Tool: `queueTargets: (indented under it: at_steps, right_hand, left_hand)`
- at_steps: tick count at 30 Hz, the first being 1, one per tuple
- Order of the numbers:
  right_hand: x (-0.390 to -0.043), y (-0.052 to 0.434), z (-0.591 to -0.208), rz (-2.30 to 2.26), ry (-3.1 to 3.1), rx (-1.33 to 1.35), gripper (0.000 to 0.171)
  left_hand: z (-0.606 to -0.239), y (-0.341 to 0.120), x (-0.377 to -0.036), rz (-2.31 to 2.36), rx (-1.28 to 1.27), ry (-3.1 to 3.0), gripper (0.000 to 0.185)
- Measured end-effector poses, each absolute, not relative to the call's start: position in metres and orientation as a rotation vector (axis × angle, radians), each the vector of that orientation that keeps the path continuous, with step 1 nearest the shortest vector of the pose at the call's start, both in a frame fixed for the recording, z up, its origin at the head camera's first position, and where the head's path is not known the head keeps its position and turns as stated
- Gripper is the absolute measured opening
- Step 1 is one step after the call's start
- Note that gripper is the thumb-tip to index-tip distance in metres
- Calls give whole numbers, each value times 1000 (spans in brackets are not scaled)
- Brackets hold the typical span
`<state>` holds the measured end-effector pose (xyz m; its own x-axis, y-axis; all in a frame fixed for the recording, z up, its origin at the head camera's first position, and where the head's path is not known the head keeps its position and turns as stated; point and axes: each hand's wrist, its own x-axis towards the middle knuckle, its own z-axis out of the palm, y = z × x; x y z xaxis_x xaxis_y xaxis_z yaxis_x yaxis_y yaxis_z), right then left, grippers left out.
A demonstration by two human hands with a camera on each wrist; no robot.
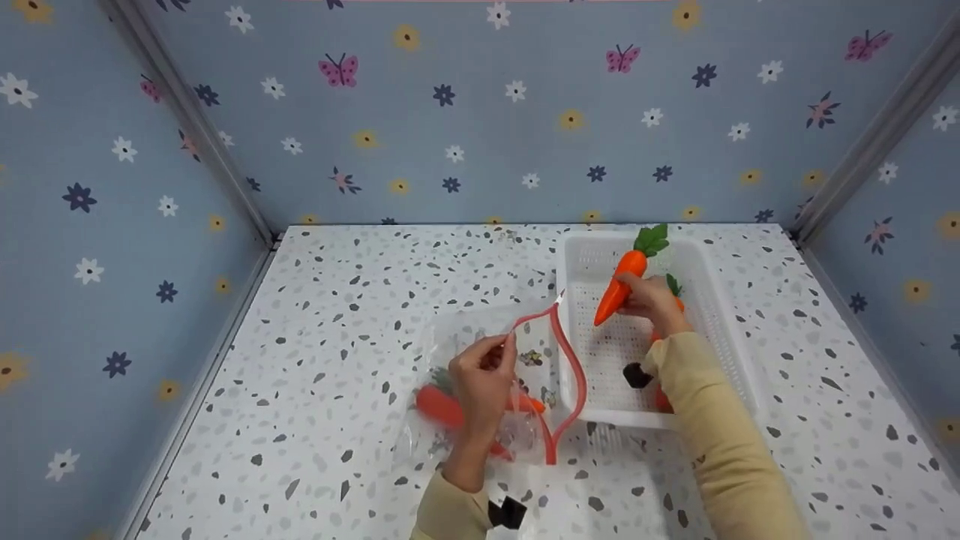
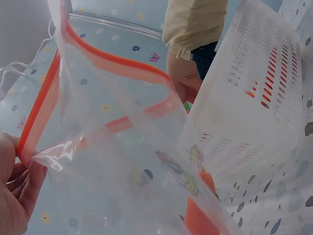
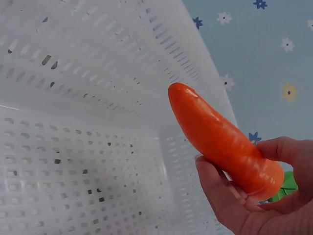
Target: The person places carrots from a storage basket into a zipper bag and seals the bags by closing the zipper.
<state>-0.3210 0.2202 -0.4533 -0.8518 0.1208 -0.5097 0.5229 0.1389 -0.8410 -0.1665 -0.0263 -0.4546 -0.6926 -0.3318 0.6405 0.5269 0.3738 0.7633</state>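
Midway, I judge: right hand (image 1: pixel 651 300) grips toy carrot (image 1: pixel 621 287) over basket (image 1: pixel 731 330); left hand (image 1: pixel 482 375) pinches zip bag (image 1: pixel 480 360) rim open, carrots already inside.

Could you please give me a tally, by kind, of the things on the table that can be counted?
Zip bag: 1
White basket: 1
Carrots: 3 at least, namely held carrot, bagged carrot, basket carrot; others may be hidden
Total: 5
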Motion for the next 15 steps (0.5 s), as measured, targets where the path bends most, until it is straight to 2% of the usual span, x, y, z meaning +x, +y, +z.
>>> queueTargets:
  at_steps: [9, 15]
  right_hand:
    - [-300, 215, -426, -1687, 2215, 384, 68]
    - [-274, 210, -415, -1559, 2318, 156, 63]
  left_hand:
    - [-455, -26, -166, -1446, -172, -1880, 9]
    - [-455, -26, -165, -1454, -167, -1895, 9]
